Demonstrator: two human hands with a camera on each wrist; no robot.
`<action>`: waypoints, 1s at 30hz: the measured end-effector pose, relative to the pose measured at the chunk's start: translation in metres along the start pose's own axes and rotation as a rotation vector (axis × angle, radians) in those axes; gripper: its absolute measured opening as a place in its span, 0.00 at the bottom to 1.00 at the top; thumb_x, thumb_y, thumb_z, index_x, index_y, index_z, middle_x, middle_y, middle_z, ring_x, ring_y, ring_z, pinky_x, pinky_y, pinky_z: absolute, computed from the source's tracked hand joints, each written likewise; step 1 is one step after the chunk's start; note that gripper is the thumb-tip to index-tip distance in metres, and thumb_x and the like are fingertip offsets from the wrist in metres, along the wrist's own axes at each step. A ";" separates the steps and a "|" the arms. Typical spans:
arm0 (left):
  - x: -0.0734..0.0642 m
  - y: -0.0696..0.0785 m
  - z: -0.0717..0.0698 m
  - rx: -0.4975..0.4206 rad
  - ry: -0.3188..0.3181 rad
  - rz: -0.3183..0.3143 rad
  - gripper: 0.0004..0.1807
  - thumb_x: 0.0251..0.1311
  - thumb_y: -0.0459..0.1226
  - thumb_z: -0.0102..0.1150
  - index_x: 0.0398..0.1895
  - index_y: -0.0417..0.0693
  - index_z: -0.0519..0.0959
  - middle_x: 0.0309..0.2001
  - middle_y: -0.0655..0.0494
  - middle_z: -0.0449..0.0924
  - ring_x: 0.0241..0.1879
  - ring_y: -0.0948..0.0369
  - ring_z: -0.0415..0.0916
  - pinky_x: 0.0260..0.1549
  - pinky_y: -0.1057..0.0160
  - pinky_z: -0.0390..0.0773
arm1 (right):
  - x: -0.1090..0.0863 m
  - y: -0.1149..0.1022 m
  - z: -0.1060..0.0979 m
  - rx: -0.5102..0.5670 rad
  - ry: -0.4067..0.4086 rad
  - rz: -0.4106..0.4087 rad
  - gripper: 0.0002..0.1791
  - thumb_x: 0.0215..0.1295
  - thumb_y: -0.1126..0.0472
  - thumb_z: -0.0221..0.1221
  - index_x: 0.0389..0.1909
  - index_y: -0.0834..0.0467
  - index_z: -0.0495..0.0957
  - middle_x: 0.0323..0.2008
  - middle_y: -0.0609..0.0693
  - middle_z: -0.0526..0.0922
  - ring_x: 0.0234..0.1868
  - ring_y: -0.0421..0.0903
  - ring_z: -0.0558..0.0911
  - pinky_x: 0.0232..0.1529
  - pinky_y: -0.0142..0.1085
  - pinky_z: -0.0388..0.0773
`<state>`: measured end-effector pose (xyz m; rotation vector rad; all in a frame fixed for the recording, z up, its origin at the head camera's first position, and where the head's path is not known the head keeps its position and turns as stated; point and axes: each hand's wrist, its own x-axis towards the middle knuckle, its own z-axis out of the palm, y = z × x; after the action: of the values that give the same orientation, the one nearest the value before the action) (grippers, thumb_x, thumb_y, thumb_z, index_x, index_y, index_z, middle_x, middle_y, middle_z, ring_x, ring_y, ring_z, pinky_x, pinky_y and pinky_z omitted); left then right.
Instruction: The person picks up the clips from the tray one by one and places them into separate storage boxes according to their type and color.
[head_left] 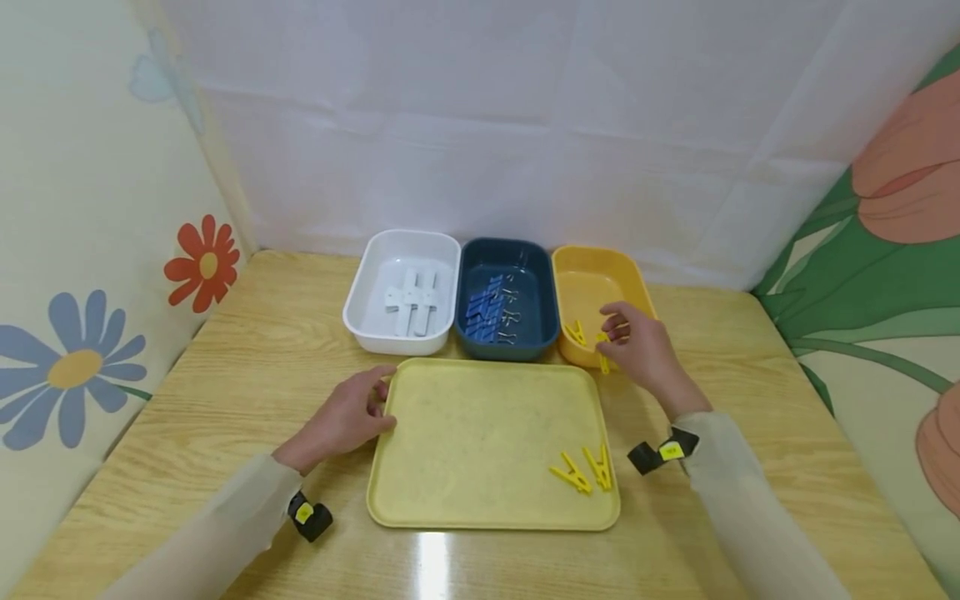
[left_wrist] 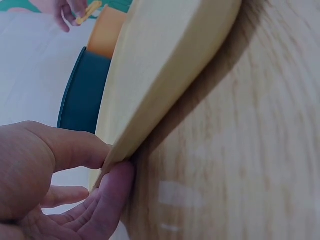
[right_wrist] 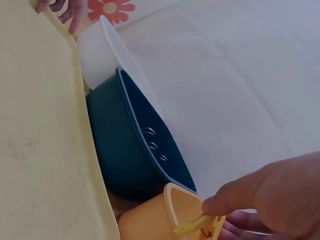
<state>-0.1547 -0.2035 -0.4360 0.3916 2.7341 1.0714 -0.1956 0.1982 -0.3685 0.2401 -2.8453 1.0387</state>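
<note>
My right hand pinches a yellow clothespin between thumb and fingers at the front rim of the yellow-orange bin. Another yellow clothespin lies inside that bin. At the left edge of the pale yellow tray, my left hand grips the rim; the left wrist view shows the thumb and fingers on either side of it. Two more yellow clothespins, one beside the other, lie on the tray's lower right part.
Behind the tray stand a white bin with several white T-shaped pieces and a dark blue bin with several blue clips that have wire handles. A white cloth hangs behind the wooden table.
</note>
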 end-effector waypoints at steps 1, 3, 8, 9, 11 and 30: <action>0.000 0.000 0.000 0.002 -0.002 -0.002 0.39 0.50 0.29 0.66 0.68 0.35 0.62 0.42 0.47 0.74 0.30 0.62 0.72 0.27 0.67 0.72 | 0.001 0.001 0.000 0.006 0.009 0.001 0.25 0.58 0.72 0.62 0.58 0.65 0.70 0.44 0.64 0.79 0.45 0.59 0.81 0.47 0.50 0.79; 0.001 0.000 0.000 0.005 -0.006 -0.009 0.39 0.50 0.29 0.66 0.68 0.36 0.62 0.42 0.47 0.73 0.30 0.62 0.72 0.27 0.67 0.73 | 0.003 0.002 -0.001 0.018 0.022 0.004 0.26 0.58 0.72 0.62 0.58 0.66 0.70 0.44 0.64 0.79 0.45 0.59 0.81 0.47 0.49 0.79; 0.002 0.001 0.000 0.004 -0.009 -0.021 0.39 0.50 0.29 0.67 0.68 0.36 0.62 0.42 0.47 0.73 0.30 0.62 0.72 0.27 0.66 0.73 | 0.011 0.006 -0.001 0.030 0.046 0.026 0.25 0.58 0.72 0.61 0.58 0.65 0.70 0.44 0.63 0.78 0.44 0.57 0.80 0.47 0.47 0.79; 0.002 0.001 0.000 0.004 -0.009 -0.019 0.39 0.50 0.29 0.67 0.68 0.36 0.62 0.42 0.47 0.73 0.30 0.62 0.72 0.27 0.66 0.73 | 0.012 0.007 -0.002 0.033 0.050 0.029 0.25 0.58 0.72 0.61 0.58 0.65 0.70 0.44 0.63 0.78 0.44 0.57 0.80 0.47 0.47 0.79; 0.002 0.001 0.001 0.005 -0.006 -0.014 0.39 0.50 0.29 0.67 0.67 0.36 0.62 0.42 0.46 0.74 0.30 0.62 0.72 0.27 0.66 0.73 | 0.015 0.008 -0.002 0.040 0.058 0.032 0.25 0.58 0.72 0.61 0.59 0.65 0.70 0.44 0.63 0.78 0.45 0.57 0.80 0.48 0.48 0.79; -0.002 0.001 0.002 0.009 0.011 -0.009 0.40 0.50 0.29 0.66 0.68 0.35 0.61 0.42 0.47 0.73 0.29 0.62 0.71 0.27 0.68 0.72 | 0.041 0.021 0.006 0.042 0.038 0.049 0.23 0.60 0.71 0.60 0.57 0.69 0.71 0.46 0.65 0.78 0.48 0.60 0.79 0.52 0.50 0.77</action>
<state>-0.1522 -0.2020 -0.4365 0.3753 2.7489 1.0621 -0.2404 0.2058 -0.3804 0.1538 -2.8110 1.1012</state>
